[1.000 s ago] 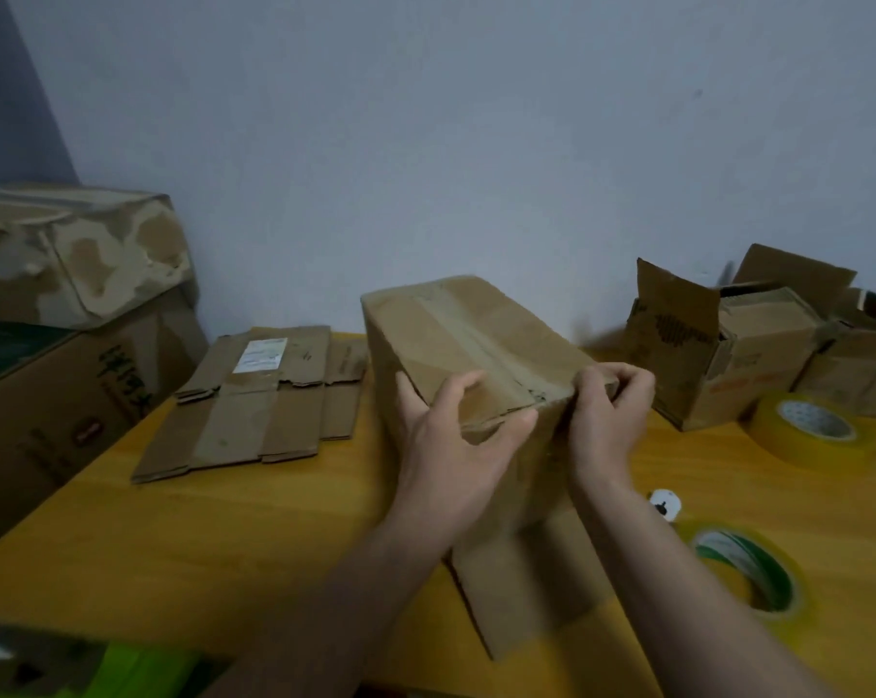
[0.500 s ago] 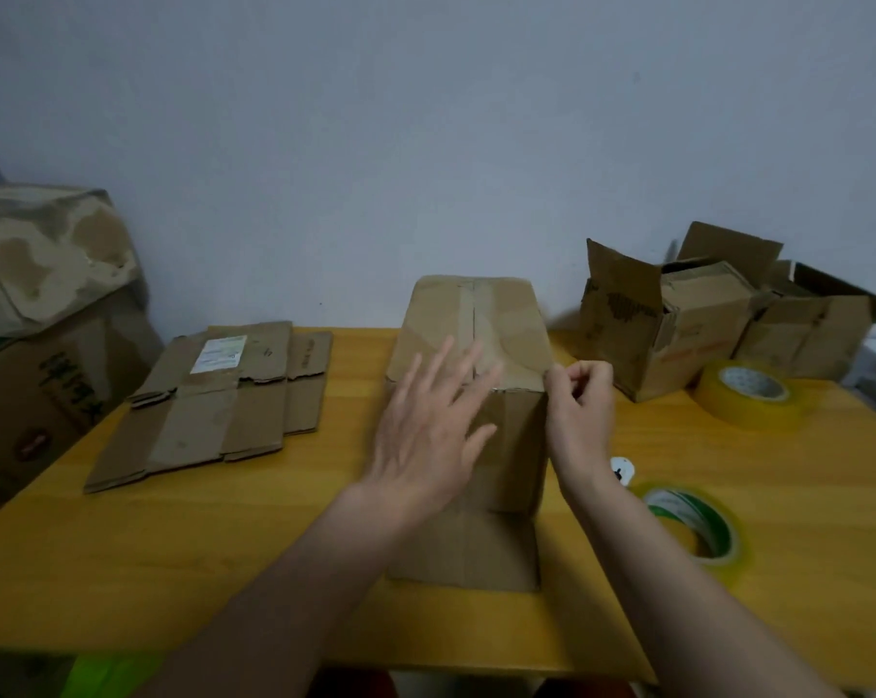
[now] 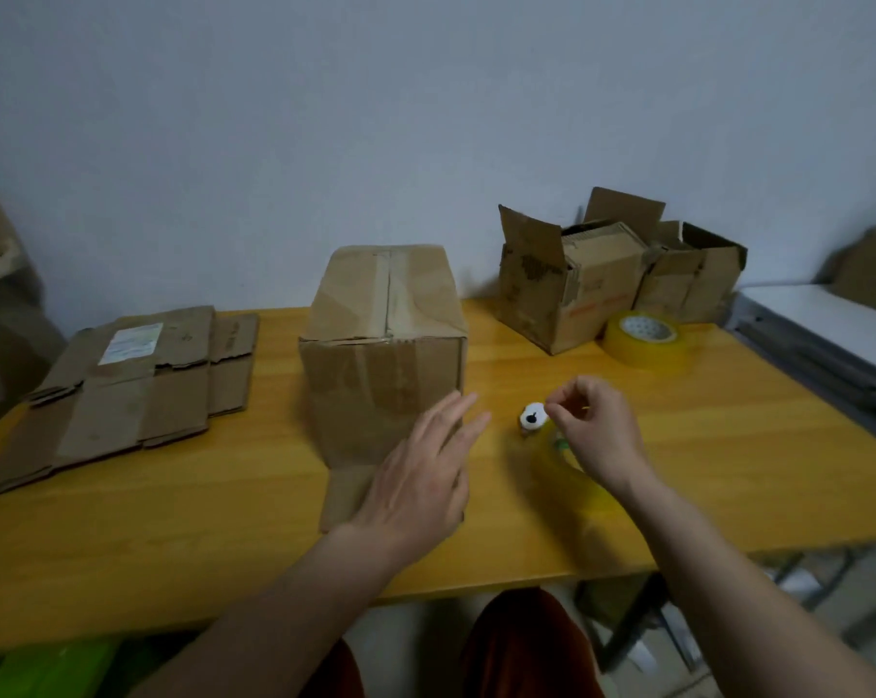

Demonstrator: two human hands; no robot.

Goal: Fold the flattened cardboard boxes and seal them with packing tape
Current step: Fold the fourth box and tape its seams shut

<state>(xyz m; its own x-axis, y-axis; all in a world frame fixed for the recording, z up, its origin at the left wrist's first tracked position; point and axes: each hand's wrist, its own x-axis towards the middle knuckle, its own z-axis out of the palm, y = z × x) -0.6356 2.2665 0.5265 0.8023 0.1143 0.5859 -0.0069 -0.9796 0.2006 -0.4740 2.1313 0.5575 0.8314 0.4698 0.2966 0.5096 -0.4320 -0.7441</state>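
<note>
In the head view, a folded cardboard box [image 3: 383, 345] stands in the middle of a yellow wooden table [image 3: 702, 471]. Its top flaps are closed and a strip of tape runs along the seam between them. One flap at its near bottom lies flat on the table, toward the person.

The left hand [image 3: 420, 476] is in front of the box, at its near right corner, with the fingers straight and spread; it holds nothing. I cannot tell if the fingertips touch the cardboard.

The right hand [image 3: 594, 435] is to the right of the box, with the fingers curled and thumb and forefinger pinched together. What they pinch is too small and blurred to tell. Under this hand lies a tape roll [image 3: 561, 471], blurred, and a small white object with a black spot [image 3: 533, 417] is just beside the fingers.

Left of the box lies a stack of flattened cardboard boxes [image 3: 123, 390]. Behind the box to the right stand two opened cardboard boxes [image 3: 612, 279], and a yellow tape roll [image 3: 645, 342] lies just in front of them.
</note>
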